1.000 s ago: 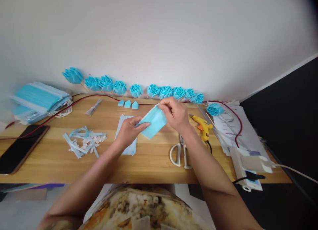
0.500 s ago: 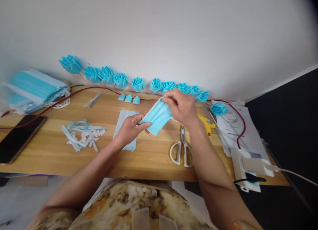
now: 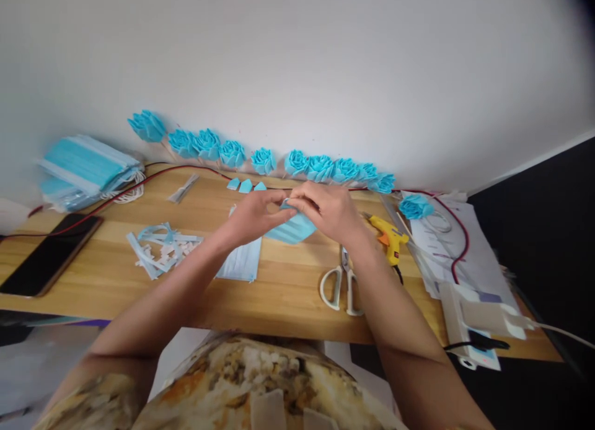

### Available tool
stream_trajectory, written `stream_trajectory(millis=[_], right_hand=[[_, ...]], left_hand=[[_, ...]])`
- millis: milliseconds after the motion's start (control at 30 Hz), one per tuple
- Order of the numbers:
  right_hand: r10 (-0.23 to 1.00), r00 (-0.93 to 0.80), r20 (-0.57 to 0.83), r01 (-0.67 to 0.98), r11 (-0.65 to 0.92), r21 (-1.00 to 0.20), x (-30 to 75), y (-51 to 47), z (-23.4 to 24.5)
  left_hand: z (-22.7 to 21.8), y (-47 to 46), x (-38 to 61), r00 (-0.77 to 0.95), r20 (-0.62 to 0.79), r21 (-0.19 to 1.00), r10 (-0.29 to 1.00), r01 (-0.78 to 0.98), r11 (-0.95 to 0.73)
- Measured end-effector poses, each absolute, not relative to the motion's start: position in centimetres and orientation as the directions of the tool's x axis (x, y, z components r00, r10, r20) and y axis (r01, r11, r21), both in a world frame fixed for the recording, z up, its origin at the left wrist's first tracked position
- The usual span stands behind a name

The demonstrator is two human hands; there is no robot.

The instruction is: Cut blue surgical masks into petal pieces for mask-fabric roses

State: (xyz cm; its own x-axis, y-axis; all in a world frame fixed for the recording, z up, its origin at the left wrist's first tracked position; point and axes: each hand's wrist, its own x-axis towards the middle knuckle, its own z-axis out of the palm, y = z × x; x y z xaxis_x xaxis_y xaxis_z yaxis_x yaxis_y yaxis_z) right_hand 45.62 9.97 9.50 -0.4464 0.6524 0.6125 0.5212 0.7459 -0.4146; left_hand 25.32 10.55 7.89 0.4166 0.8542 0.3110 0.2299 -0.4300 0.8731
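Note:
Above the middle of the table, both hands pinch the upper edge of a blue face mask piece (image 3: 294, 230), which hangs below the fingers. My left hand (image 3: 258, 216) grips it from the left, with thumb and fingertips closed at the edge. My right hand (image 3: 325, 210) holds it close beside, fingertips nearly meeting the left ones. Under my left hand lies a pale mask sheet (image 3: 240, 261), partly hidden. White-handled scissors (image 3: 331, 289) rest near my right forearm, which covers part of them. Three small blue cut pieces (image 3: 246, 186) lie just behind my left hand.
Blue rosettes (image 3: 263, 161) line the wall. Stacked masks (image 3: 90, 163), a phone (image 3: 51, 253) and cut scraps (image 3: 162, 247) are on the left. A yellow glue gun (image 3: 389, 235), papers (image 3: 446, 238) and a power strip (image 3: 458, 318) are on the right. A red-black cable (image 3: 186, 164) crosses the back.
The hands have come together at the mask piece's upper edge. My left hand has moved up and right, and the piece, stretched diagonally before, now hangs below the fingers. The view has shifted slightly.

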Motion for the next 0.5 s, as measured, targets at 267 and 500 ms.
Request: stream_trajectory(millis=[267,500], right_hand=[[0.948,-0.2,0.247,0.059,0.263,-0.963,45.4,11.8,8.0],[0.964,-0.231,0.134,0.414,0.222,-0.883,43.6,11.3,6.8]], left_hand=[[8.8,12.2,27.4,0.054,0.281,0.952,0.958,-0.144,-0.271],[9.2,13.3,26.7,-0.06,0.26,0.922,0.964,-0.28,-0.266]])
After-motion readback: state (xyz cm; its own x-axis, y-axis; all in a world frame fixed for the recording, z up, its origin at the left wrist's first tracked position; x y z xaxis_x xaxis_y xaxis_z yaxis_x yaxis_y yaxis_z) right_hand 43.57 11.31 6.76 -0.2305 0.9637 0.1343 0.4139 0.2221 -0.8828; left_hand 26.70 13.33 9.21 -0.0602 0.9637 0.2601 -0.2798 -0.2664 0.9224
